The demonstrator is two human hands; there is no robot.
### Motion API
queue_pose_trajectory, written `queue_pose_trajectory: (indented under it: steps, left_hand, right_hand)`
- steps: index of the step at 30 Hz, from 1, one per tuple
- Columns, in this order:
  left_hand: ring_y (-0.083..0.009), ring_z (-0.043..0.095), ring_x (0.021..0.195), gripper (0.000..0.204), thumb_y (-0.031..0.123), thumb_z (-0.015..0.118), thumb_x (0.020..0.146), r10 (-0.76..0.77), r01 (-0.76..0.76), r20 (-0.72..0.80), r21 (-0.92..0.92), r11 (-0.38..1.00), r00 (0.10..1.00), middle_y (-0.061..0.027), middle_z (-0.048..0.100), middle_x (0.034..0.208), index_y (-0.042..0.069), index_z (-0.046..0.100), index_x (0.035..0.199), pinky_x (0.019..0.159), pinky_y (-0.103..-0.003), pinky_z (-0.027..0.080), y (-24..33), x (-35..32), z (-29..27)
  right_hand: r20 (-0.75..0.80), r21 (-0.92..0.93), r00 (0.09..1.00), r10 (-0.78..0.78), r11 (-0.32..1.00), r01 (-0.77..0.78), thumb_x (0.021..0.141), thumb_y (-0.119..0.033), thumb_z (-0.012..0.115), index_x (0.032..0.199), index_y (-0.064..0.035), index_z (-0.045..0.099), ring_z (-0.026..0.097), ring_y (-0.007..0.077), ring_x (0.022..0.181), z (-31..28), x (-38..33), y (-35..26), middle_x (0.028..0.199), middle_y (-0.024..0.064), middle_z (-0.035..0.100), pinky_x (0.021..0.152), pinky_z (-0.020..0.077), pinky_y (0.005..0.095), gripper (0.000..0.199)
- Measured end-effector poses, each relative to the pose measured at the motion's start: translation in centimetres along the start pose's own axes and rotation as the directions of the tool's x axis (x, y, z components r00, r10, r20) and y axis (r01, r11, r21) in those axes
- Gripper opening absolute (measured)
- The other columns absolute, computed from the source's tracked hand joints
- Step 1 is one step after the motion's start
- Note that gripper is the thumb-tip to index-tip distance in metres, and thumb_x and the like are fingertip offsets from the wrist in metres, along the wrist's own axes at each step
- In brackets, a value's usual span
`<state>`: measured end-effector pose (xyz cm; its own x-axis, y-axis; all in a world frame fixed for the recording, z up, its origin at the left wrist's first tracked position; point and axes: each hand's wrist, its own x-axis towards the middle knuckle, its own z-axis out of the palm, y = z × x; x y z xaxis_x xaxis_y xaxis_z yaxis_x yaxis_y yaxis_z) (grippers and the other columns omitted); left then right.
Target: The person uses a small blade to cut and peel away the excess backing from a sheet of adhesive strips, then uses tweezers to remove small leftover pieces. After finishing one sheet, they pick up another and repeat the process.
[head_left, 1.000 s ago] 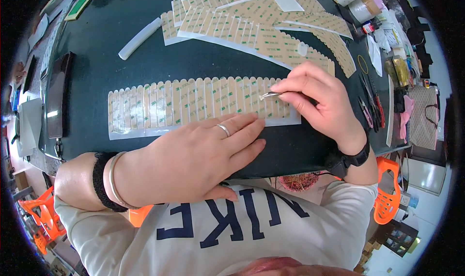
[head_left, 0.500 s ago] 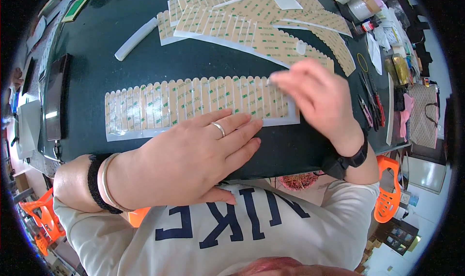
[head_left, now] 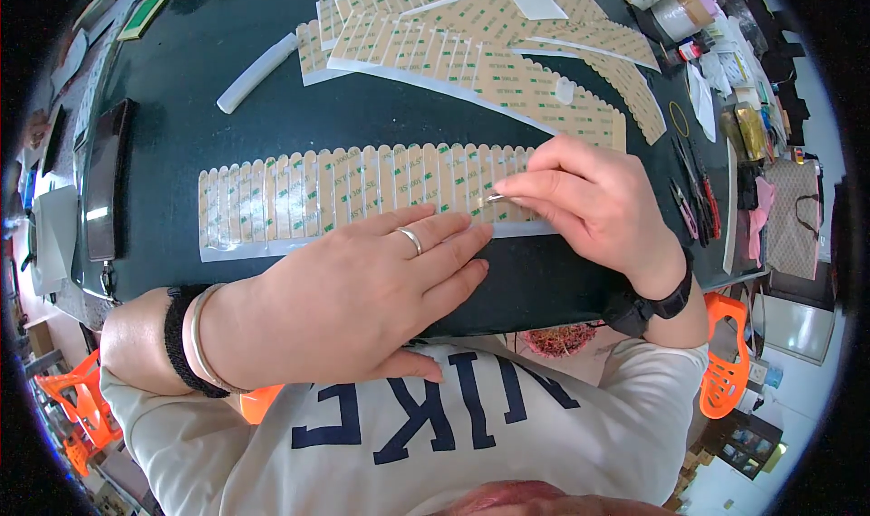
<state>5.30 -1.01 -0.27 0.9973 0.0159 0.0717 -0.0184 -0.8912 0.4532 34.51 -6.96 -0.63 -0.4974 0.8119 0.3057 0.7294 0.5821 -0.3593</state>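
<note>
A sheet of tan adhesive strips (head_left: 344, 185) with round-topped tabs and green print lies across the dark table in front of me. My left hand (head_left: 381, 271), with a ring on one finger, rests flat on its lower edge, fingers stretched out. Over the right end of the sheet, my right hand (head_left: 584, 199) pinches a small thin metal tool (head_left: 494, 197). The tool's tip touches or hovers just above the strips; I cannot tell which. Most of the tool is hidden in the fingers.
More tan adhesive sheets (head_left: 507, 77) overlap at the back. A rolled white strip (head_left: 258, 74) lies left of them. Pliers and other hand tools (head_left: 696, 190) are on the right, with tape rolls (head_left: 680, 13) behind. A dark flat device (head_left: 109, 181) sits at the left edge.
My right hand has moved down and a little left, from the sheet's top right edge to over its strips, and the metal tip now shows. My left hand stays put.
</note>
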Motion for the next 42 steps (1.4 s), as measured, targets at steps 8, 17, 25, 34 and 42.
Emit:
queue_pose_trajectory:
  steps: [8,17,25,34,42]
  left_hand:
    - [-0.0412,0.055,0.145,0.09,0.056,0.079,0.086,0.007,-0.007,-0.001,0.006,1.0,1.0,-0.0234,0.051,0.163,-0.003,0.056,0.149,0.122,-0.052,0.046,0.0,0.0,-0.2]
    - [-0.0404,0.055,0.145,0.089,0.055,0.08,0.085,-0.002,0.002,0.002,0.006,1.0,1.0,-0.023,0.051,0.163,-0.003,0.056,0.149,0.122,-0.052,0.047,0.0,0.0,-0.1]
    - [-0.0402,0.055,0.145,0.088,0.056,0.079,0.086,-0.004,0.004,-0.008,-0.001,1.0,1.0,-0.0229,0.052,0.162,-0.003,0.057,0.148,0.122,-0.052,0.047,0.0,0.0,-0.1]
    - [-0.0402,0.056,0.145,0.088,0.056,0.078,0.086,0.003,-0.003,-0.006,0.001,1.0,1.0,-0.0227,0.052,0.162,-0.003,0.057,0.148,0.122,-0.052,0.047,0.0,0.0,-0.2]
    - [-0.0399,0.056,0.145,0.09,0.058,0.078,0.086,-0.005,0.005,0.0,-0.004,1.0,1.0,-0.0222,0.052,0.162,-0.003,0.057,0.148,0.122,-0.052,0.046,0.0,0.0,-0.1]
  right_hand:
    - [-0.155,-0.081,0.986,0.068,0.993,-0.081,0.09,-0.003,0.083,0.112,-0.011,0.082,0.069,0.0224,0.076,-0.1,0.2,0.2,0.097,0.0053,0.067,0.065,0.0558,0.0324,0.024]
    - [-0.006,0.006,1.0,0.018,1.0,-0.018,0.089,-0.004,0.083,0.112,-0.0113,0.082,0.069,0.0228,0.076,0.1,-0.1,-0.4,0.096,0.0054,0.067,0.064,0.0557,0.0329,0.024]
    - [-0.113,-0.148,0.993,-0.023,0.989,0.006,0.089,-0.004,0.083,0.113,-0.011,0.082,0.069,0.0231,0.076,-0.1,0.1,-0.4,0.095,0.0062,0.067,0.063,0.0556,0.033,0.025]
    - [-0.076,0.03,0.996,0.043,0.999,-0.041,0.091,-0.005,0.082,0.113,-0.0098,0.081,0.068,0.0226,0.075,0.1,0.0,0.3,0.097,0.0068,0.068,0.064,0.0542,0.0321,0.023]
    - [0.018,0.059,0.999,0.04,0.997,-0.041,0.09,-0.003,0.083,0.113,-0.0091,0.081,0.069,0.0221,0.075,0.0,-0.1,-0.2,0.096,0.0062,0.066,0.064,0.055,0.0319,0.024]
